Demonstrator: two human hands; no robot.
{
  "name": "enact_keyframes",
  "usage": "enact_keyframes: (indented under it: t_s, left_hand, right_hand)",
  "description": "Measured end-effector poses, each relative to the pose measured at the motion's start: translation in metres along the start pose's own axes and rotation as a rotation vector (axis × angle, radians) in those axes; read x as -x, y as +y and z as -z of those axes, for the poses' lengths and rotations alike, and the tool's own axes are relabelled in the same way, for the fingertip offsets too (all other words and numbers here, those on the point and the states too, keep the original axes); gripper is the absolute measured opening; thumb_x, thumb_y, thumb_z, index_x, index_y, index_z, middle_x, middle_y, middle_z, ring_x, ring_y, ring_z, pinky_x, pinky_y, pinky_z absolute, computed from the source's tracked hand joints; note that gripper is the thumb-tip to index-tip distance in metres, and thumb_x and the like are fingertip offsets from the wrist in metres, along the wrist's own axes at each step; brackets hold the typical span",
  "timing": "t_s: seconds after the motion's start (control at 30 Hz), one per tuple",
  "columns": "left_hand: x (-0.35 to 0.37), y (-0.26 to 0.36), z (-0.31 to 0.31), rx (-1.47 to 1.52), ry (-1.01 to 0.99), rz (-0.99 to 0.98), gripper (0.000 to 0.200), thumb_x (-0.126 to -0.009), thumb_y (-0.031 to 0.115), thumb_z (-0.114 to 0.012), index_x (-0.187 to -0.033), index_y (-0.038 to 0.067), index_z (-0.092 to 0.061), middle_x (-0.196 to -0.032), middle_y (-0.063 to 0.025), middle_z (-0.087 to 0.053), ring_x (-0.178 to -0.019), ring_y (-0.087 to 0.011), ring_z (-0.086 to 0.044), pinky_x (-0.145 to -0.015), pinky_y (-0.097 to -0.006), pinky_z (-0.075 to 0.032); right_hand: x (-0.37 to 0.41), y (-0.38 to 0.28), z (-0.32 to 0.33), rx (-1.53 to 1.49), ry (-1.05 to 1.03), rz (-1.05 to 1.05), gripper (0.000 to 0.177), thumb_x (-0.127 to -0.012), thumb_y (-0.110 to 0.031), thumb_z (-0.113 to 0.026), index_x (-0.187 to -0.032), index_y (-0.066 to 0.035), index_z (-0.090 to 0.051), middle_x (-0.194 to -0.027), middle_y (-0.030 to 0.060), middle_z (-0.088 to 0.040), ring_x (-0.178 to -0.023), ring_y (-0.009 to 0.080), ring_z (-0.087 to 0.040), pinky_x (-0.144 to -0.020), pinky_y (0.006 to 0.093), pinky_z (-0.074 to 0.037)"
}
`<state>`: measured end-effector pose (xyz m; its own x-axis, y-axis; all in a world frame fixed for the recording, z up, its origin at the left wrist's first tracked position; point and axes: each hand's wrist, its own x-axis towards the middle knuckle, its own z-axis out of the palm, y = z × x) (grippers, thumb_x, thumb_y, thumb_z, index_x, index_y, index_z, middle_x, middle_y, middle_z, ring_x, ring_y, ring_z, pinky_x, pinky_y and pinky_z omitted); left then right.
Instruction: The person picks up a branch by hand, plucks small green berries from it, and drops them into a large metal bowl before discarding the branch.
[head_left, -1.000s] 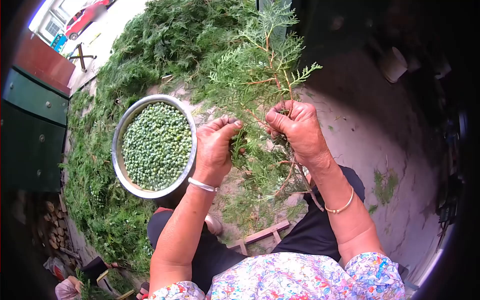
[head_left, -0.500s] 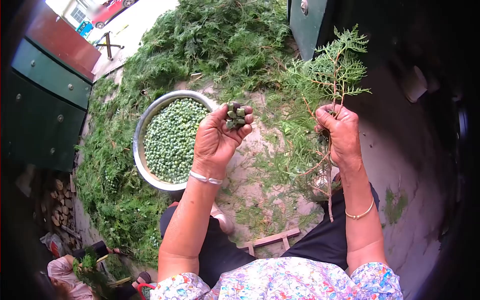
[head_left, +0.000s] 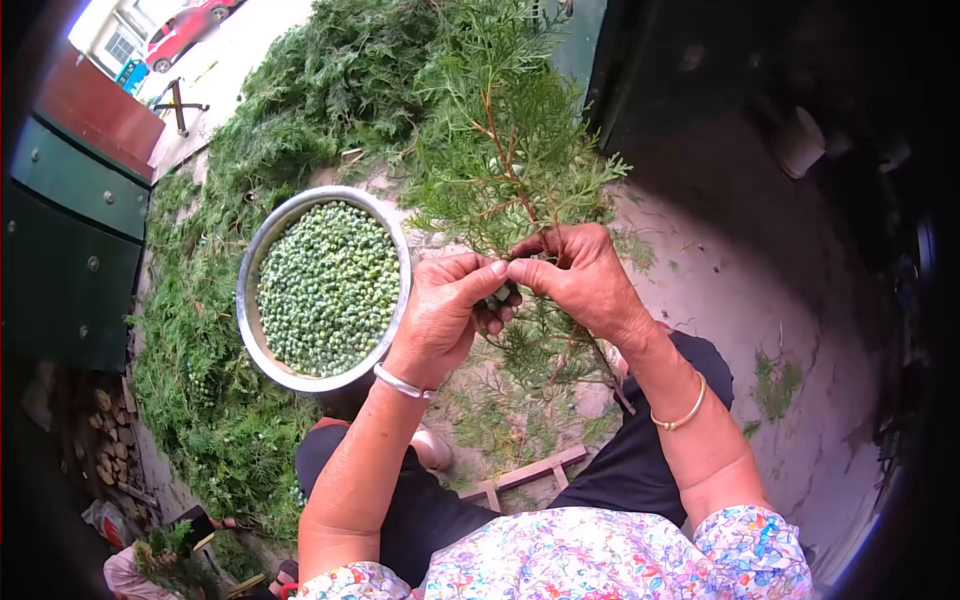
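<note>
My left hand [head_left: 445, 305] is closed around several green cypress cones [head_left: 499, 296], part of them hidden by the fingers. Its thumb and fingertips meet those of my right hand [head_left: 592, 282] at a twig. My right hand grips a leafy cypress branch [head_left: 507, 160], whose green sprays rise above both hands and whose bare stem slants down toward my right knee. Left of my left hand stands a round metal basin [head_left: 247, 300], filled with small green cones [head_left: 328, 290].
Heaps of cut cypress branches [head_left: 330, 80] cover the floor behind and left of the basin. A low wooden frame [head_left: 525, 472] lies between my legs. Green metal doors [head_left: 70, 235] stand at left. Another person's sleeve [head_left: 125, 575] shows at lower left, near stacked firewood [head_left: 115, 445].
My right hand has moved left with the branch, up to my left hand, and the two now touch. My left hand's fingers have closed further over the cones. The view has shifted slightly.
</note>
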<state>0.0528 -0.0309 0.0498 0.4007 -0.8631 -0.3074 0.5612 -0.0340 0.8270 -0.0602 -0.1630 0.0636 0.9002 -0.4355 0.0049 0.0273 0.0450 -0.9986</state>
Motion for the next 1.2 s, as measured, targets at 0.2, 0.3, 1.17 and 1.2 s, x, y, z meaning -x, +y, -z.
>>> enact_keyframes:
  t_s: [0.2,0.3,1.17,1.2]
  left_hand:
    - [0.0,-0.002,-0.003,-0.029,-0.02,0.013,0.013,-0.084,0.01,-0.065,-0.088,-0.002,-0.062,-0.073,-0.0089,-0.064,-0.058,-0.0122,-0.059,-0.048,-0.0222,-0.045]
    - [0.0,-0.004,-0.007,-0.021,-0.068,-0.066,0.013,-0.083,0.009,-0.066,-0.088,-0.002,-0.061,-0.074,-0.0092,-0.064,-0.059,-0.0129,-0.059,-0.05,-0.0238,-0.046]
    - [0.043,0.077,0.175,-1.968,1.127,-0.783,0.041,-0.072,-0.005,-0.052,-0.113,-0.008,-0.057,-0.1,-0.027,-0.062,-0.09,-0.0405,-0.061,-0.082,-0.0428,-0.048]
    - [0.045,0.084,0.129,-1.719,1.035,-0.792,0.034,-0.077,-0.004,-0.054,-0.11,-0.008,-0.059,-0.098,-0.0226,-0.065,-0.086,-0.0327,-0.065,-0.076,-0.0377,-0.05]
  right_hand:
    - [0.001,0.002,0.002,0.195,0.104,-0.011,0.013,-0.082,-0.006,-0.061,-0.073,0.005,-0.061,-0.063,0.0022,-0.06,-0.06,0.0059,-0.052,-0.053,0.0261,-0.044]
    - [0.001,0.006,0.007,0.184,0.088,-0.038,0.016,-0.084,-0.006,-0.059,-0.071,0.002,-0.059,-0.061,0.0,-0.057,-0.057,0.0051,-0.05,-0.051,0.0246,-0.042]
    - [-0.01,0.011,0.041,-0.718,0.276,-0.13,0.022,-0.091,-0.021,-0.059,-0.087,0.0,-0.056,-0.068,0.0053,-0.055,-0.053,0.0178,-0.058,-0.057,0.0367,-0.056]
    - [-0.01,0.011,0.041,-0.718,0.267,-0.133,0.022,-0.091,-0.021,-0.059,-0.087,0.0,-0.055,-0.068,0.0055,-0.056,-0.053,0.017,-0.058,-0.057,0.0363,-0.057]
